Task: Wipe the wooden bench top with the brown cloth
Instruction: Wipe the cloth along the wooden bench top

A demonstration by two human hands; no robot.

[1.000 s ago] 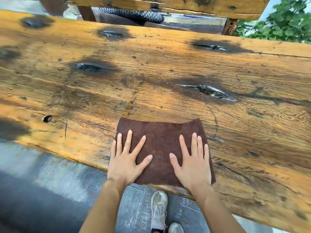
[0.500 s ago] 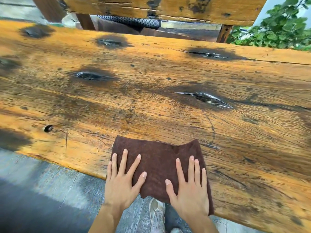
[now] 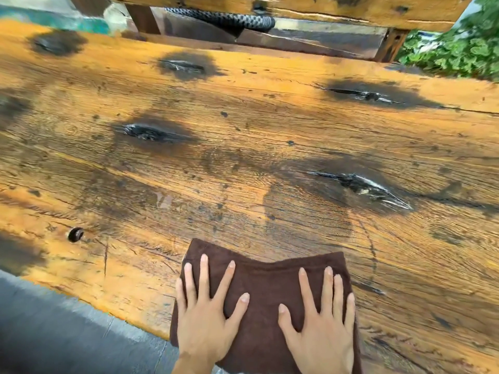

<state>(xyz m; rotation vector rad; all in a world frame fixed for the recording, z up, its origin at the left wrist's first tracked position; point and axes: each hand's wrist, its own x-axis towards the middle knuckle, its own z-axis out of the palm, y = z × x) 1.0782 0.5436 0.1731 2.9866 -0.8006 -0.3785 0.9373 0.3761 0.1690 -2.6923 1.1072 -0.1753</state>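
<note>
A brown cloth point(image 3: 266, 298) lies flat on the near edge of the wooden bench top point(image 3: 243, 163), its lower part hanging past the edge. My left hand point(image 3: 205, 322) presses on the cloth's left half with fingers spread and straight. My right hand point(image 3: 321, 327) presses flat on the right half. The bench top is orange-brown with several dark knots, and a damp darker patch point(image 3: 305, 211) shows just beyond the cloth.
The bench's backrest plank point(image 3: 297, 6) runs along the top, with a patterned dark hose point(image 3: 229, 20) behind it. Green plants point(image 3: 459, 49) stand at the top right. Grey paving point(image 3: 67, 333) lies below the bench's near edge at lower left.
Both hands have drawn the cloth toward me, from further up the bench to its near edge, leaving a damp patch on the wood beyond it.
</note>
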